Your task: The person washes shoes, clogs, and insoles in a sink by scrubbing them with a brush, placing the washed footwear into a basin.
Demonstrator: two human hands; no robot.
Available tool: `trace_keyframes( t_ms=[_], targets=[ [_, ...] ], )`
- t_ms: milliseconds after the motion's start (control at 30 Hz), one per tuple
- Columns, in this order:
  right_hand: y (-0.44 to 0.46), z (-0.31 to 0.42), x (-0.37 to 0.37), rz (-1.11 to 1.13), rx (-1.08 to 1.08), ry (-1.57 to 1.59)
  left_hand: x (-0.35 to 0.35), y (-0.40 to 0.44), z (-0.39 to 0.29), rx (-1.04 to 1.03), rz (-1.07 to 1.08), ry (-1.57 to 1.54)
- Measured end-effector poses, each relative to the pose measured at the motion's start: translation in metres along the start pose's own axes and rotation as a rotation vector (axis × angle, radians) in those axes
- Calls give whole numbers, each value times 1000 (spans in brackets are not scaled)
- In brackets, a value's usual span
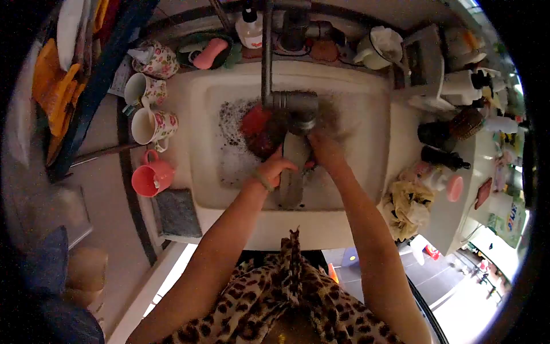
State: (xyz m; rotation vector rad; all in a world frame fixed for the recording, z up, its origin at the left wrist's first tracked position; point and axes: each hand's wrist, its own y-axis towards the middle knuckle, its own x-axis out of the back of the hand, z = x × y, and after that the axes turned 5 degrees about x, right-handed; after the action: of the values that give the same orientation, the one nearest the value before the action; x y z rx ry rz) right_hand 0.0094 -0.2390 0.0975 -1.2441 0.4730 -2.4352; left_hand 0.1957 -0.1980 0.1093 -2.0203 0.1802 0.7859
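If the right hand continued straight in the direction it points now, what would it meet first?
Probably the tap head, just ahead of the right hand in the picture. Depth is unclear, though, so it might pass underneath.

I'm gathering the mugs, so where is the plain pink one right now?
In the head view, the pink mug is left of the sink, between the nearest floral cup and the grey cloth.
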Motion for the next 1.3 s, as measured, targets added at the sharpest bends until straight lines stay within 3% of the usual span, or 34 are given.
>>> trace_keyframes(
  t_ms=[100, 233, 333, 433, 533, 633, 733, 833, 933, 967, 1067, 1133, 1267, 1300],
  targets=[
    [-33, 53, 19, 97, -97, 6, 17, 15, 0, -38, 20, 9],
    [-83, 81, 38, 38, -7, -128, 31, 19, 2, 14, 120, -60],
    [-40, 56, 48, 78, 82, -28, 5, -6, 0, -123, 35, 255],
    [-2, 19, 35, 121, 89, 81, 19, 13, 14, -60, 100, 116],
    [-4, -22, 23, 71, 5, 140, 10, -5, -1, -238, 256, -64],
    [-27, -43, 33, 10, -194, 349, 11, -12, -2, -290, 180, -162],
    [-38, -33, 44, -51, -236, 312, 13, 5, 2, -314, 174, -504],
    [-26, -45, 25, -113, -195, 166, 5, 40, 4, -411, -171, -792],
    [-26, -14, 34, -165, -22, 87, 0, 60, 9, -276, -198, -745],
    [-28, 0, 41, -183, 58, 68, 7, 75, 19, -208, -118, -724],
    [-29, -13, 34, -148, -125, 74, 25, 104, 45, -58, 63, -694],
    [-50, 2, 19, -202, -99, 85, 7, 100, 39, -41, 123, -735],
    [-68, 28, -6, -69, -70, -71, 11, 98, 38, -120, 343, -783],
    [-62, 16, -6, -105, -83, -90, 9, 90, 34, -84, 199, -720]
  ],
)
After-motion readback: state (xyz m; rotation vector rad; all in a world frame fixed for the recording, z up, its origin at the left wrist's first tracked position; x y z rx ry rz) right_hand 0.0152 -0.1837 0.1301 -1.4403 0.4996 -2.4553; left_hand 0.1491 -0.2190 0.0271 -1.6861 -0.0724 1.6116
